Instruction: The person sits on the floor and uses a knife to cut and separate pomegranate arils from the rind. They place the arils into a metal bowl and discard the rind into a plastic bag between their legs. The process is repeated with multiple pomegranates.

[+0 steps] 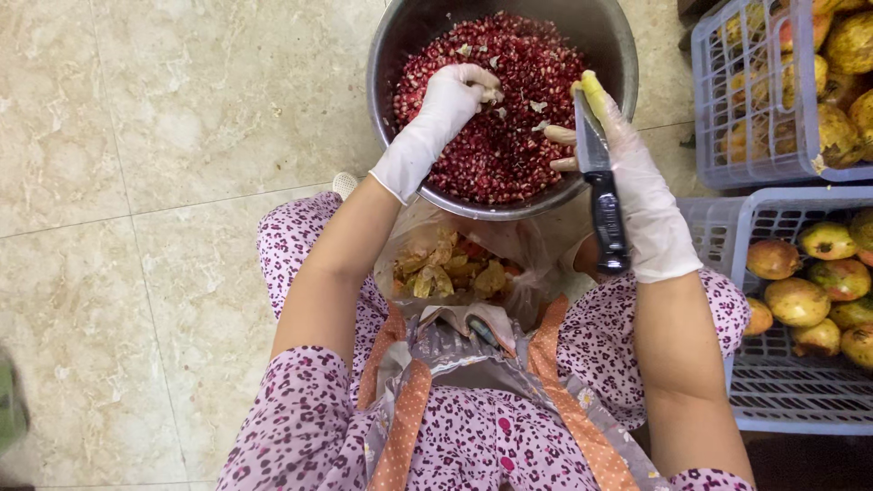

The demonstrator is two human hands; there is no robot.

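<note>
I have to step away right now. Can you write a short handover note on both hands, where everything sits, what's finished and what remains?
Left hand, in a white glove: down in the round steel bowl, fingers on the heap of red pomegranate seeds, holding nothing I can make out.
Right hand, in a clear glove: grip shut on the black-handled knife, blade over the bowl rim.
Clear plastic bag of yellow-brown peel scraps: between the knees, below the bowl.
Done: bowl well filled with seeds; white pith bits lie on top.
Left: whole pomegranates wait in the pale blue plastic crates on the right.
</note>
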